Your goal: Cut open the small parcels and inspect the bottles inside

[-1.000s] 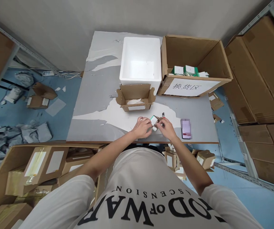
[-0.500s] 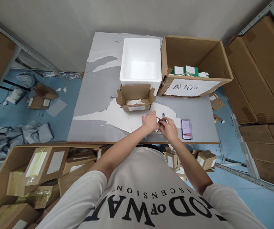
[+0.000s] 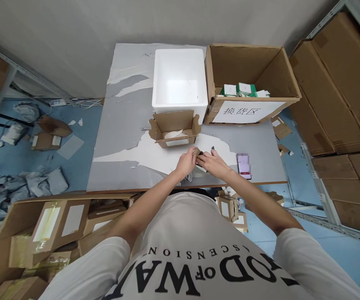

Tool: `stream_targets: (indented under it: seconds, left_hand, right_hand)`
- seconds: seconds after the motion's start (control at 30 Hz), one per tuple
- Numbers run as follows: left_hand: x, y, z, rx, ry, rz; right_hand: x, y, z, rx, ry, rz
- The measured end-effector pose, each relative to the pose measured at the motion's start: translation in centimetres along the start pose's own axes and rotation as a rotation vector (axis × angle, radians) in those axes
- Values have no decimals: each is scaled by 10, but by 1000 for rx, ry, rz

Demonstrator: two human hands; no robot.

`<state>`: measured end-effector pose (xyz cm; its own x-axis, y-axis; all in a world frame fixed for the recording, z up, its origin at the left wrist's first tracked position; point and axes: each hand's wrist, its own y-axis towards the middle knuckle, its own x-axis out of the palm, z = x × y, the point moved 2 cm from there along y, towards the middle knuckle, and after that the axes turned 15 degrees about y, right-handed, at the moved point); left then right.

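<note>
My left hand (image 3: 186, 162) is closed on the left side of a small brown cardboard box (image 3: 196, 153), close to the table's front edge. My right hand (image 3: 212, 163) has its fingers on the box's right side, gripping it near a dark gap. Both hands hide most of this box. A dark grey tip (image 3: 212, 148) shows just past my right fingers; whether they hold it I cannot tell. Just beyond the hands stands an opened cardboard box (image 3: 176, 121) with white paper inside. Some crumpled grey plastic (image 3: 190, 176) lies under my left wrist.
Behind, a white foam box (image 3: 157, 79) stands beside a large carton (image 3: 284, 75) holding green-and-white boxes (image 3: 245, 89). A phone (image 3: 244, 166) lies right of my hands on the grey table (image 3: 117, 133). A big carton of parcels (image 3: 20, 204) is at lower left; shelving with cartons (image 3: 345, 83) rises at right.
Both hands have shifted slightly left, and the small box's brown flap now shows higher between them. My right hand has turned flatter over it. The view has moved a little.
</note>
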<state>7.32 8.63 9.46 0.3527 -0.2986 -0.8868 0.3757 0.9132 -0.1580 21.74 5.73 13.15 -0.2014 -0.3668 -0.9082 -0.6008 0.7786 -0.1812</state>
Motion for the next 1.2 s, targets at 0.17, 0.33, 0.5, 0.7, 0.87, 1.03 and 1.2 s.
stream_targets:
  seconds: [0.17,0.33,0.5,0.7,0.87,1.03,1.2]
  left_hand:
    - [7,-7,-10,-7,-206,18]
    - [27,-4,-30,208,-396,-83]
    - [44,17,-31,369,-416,-124]
    - [44,22,-29,360,-362,-106]
    - [41,20,-31,355,-348,-105]
    - [45,21,-30,332,-348,-91]
    - [44,20,-33,346,-396,-64]
  right_hand:
    - [-1,21,4,47,-146,-82]
    - [2,26,-1,46,-215,-130]
    - [-2,21,1,-16,-161,-167]
    - [-18,16,5,-41,-120,-164]
    - [-50,8,-6,-107,-57,-109]
    - [-95,-7,-18,-157,73,18]
    - [-136,-22,-23,-182,229,175]
